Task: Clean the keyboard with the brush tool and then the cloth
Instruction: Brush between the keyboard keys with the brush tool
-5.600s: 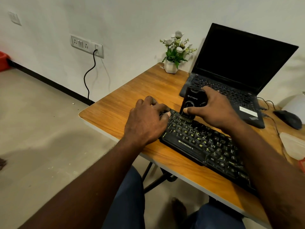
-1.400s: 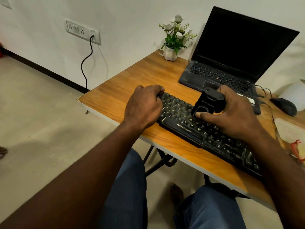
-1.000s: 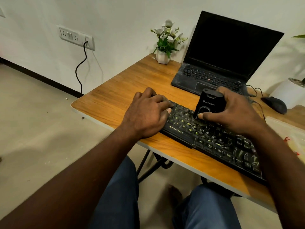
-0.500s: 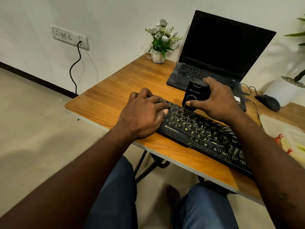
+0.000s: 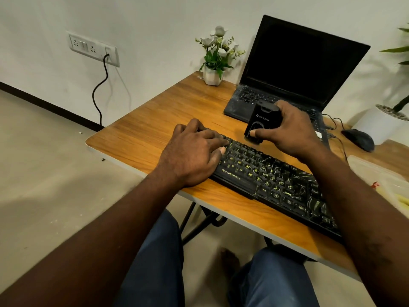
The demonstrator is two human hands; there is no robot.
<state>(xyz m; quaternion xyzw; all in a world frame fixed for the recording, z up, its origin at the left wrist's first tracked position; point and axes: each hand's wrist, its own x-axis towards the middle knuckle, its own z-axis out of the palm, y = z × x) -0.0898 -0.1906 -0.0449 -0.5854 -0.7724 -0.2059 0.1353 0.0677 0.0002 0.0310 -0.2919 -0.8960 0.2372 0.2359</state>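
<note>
A black keyboard (image 5: 274, 176) is laid diagonally on the wooden counter (image 5: 150, 134), close to the near edge, with yellow-green legends seen on its keys. Its left end is covered by the left hand (image 5: 192, 154), which is laid palm down with the fingers loosely spread over the keys and nothing grasped in it. The brush tool (image 5: 261, 122), a black block-shaped item with a short bristle strip at its lower edge, is grasped by the right hand (image 5: 290, 129); the thumb is pressed on its front face and the fingers are wrapped around its far side. The bristles are held at the far edge of the keyboard, near its upper rows; whether the keys are actually touched cannot be told. Behind the keyboard an open laptop (image 5: 294, 69) with a dark screen is placed, and a small white pot of flowers (image 5: 215, 63) is set beside it at the far corner. A black mouse (image 5: 358, 139) is seen to the right, beside a white planter (image 5: 380, 122).
</note>
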